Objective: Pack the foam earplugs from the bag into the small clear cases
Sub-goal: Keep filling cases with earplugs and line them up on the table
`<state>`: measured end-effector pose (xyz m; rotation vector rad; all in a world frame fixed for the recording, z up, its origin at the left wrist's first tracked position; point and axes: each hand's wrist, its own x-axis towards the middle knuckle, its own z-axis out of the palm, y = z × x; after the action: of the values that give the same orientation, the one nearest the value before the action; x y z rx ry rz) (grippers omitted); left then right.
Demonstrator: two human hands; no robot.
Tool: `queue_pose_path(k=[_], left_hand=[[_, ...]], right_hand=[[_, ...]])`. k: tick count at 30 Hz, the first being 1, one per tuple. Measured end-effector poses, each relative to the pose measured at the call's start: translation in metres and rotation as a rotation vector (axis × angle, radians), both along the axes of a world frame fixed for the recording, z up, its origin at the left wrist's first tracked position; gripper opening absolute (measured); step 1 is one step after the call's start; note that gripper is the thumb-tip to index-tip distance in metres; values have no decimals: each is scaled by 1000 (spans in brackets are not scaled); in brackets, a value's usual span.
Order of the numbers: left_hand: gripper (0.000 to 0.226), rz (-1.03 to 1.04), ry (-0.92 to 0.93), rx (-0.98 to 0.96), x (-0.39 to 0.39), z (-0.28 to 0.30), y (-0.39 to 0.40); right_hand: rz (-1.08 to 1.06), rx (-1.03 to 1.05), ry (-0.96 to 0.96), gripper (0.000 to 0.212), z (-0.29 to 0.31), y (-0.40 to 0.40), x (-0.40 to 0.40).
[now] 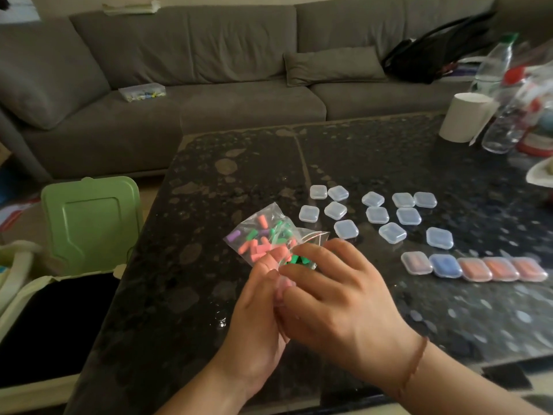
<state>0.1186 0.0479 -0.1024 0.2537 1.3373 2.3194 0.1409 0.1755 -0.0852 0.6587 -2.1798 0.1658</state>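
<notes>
A: What do we see in the middle of the frame?

B: We see the clear plastic bag [263,238] of foam earplugs [254,247], held above the dark speckled table [209,181]. The earplugs inside are orange, green and purple. The left hand [254,313] grips the lower edge of the bag, with its fingers curled on the plastic. The right hand [335,295] is on the right side of the bag; its fingers are bent over the bag mouth and touch it, but we cannot tell whether they pinch it.

A: And where are the cases?

B: To the right of centre we see the empty clear cases [371,214], closed and scattered on the table. Lower right of them we see a row of five filled cases [474,267], side by side; one holds blue earplugs, the others orange or pink.

A: What else?

B: A grey sofa [185,70] fills the top of the frame, and a green lid [89,223] stands at the left. At the upper right we see a white roll [465,116] and plastic bottles [493,94].
</notes>
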Motion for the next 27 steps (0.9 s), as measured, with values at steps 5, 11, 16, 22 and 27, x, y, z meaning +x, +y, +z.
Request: queue_pose_path(k=[5, 11, 16, 22, 27], left_hand=[[47, -23, 31, -50, -1, -4, -2], [51, -25, 179, -171, -1, -1, -2], [50, 56, 249, -245, -1, -1, -2], [45, 69, 266, -283, 0, -3, 0], [44, 86, 264, -278, 1, -3, 0]], right_hand=[[-14, -63, -28, 15, -4, -2, 5], [-66, -201, -360, 18, 22, 72, 5], [-319, -127, -652, 15, 10, 122, -4], [-393, -101, -679, 28, -1, 139, -7], [-438, -307, -589, 15, 8, 161, -9]])
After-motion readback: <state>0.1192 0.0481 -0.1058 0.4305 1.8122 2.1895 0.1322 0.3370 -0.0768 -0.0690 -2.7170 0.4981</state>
